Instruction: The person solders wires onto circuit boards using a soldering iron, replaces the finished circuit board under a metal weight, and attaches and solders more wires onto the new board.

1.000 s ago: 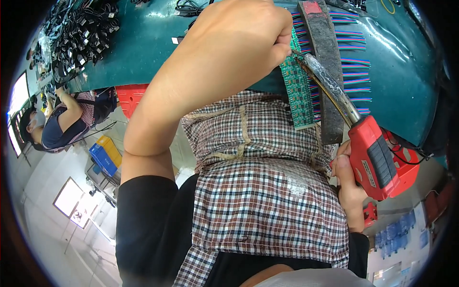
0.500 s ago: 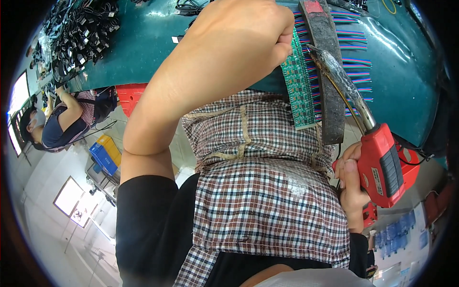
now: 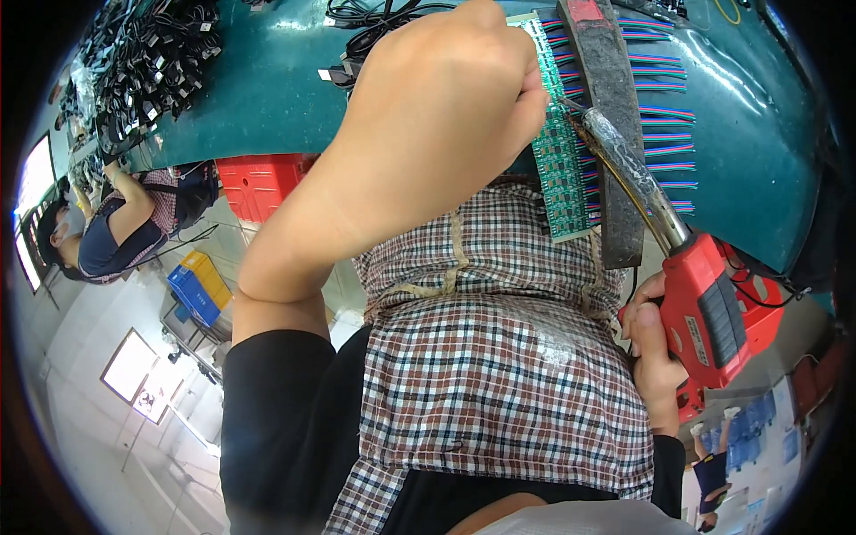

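My right hand [image 3: 657, 352] is wrapped round the handle of a red soldering gun [image 3: 704, 312] with a long metal barrel. Its tip reaches the green circuit board panel [image 3: 562, 192], close to the row where thin coloured wires [image 3: 669, 113] meet it. A dark, worn bar [image 3: 617, 152] lies across these wires beside the panel. Over the panel's left edge, my left hand [image 3: 468, 85] is closed with its fingers curled under. Whatever it pinches is hidden behind the hand.
Black cables [image 3: 370, 36] lie beyond my left hand on the green table [image 3: 267, 98]. A big heap of cables with plugs [image 3: 169, 62] covers the far left. Red plastic stools [image 3: 263, 187] stand by the table edge. A co-worker [image 3: 125, 223] sits at the left.
My left hand has come a little nearer to me along the panel. The soldering gun has shifted slightly left, its tip now further onto the panel. Another person has appeared at the lower right.
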Motion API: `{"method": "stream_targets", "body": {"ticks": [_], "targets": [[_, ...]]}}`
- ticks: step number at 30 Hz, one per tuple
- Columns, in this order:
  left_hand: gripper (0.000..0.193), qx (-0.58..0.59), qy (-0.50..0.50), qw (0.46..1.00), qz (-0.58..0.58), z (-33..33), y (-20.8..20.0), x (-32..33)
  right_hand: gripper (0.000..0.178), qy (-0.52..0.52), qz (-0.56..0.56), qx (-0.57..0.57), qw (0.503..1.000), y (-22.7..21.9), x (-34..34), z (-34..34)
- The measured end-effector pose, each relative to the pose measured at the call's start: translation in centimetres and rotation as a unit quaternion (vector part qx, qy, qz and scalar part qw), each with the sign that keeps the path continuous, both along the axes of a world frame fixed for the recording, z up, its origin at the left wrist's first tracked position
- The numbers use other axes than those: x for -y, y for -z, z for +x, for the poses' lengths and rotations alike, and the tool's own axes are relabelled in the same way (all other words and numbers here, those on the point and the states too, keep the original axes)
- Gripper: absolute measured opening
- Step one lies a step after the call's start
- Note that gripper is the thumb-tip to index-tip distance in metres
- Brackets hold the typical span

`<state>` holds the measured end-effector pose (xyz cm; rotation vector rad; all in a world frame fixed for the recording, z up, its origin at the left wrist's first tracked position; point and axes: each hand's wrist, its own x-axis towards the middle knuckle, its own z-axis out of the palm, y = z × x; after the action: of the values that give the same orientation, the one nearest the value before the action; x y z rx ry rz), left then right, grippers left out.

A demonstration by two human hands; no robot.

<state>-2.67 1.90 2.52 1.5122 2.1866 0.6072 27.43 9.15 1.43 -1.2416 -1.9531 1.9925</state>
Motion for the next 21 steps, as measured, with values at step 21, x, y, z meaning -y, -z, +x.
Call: {"method": "stream_targets", "body": {"ticks": [21], "targets": [[0.015,-0.08,-0.006,0.996,0.048,0.9,1.2,0.4,0.014,-0.004,-0.033,0.003,0.999,0.3,0.2,0.1]]}}
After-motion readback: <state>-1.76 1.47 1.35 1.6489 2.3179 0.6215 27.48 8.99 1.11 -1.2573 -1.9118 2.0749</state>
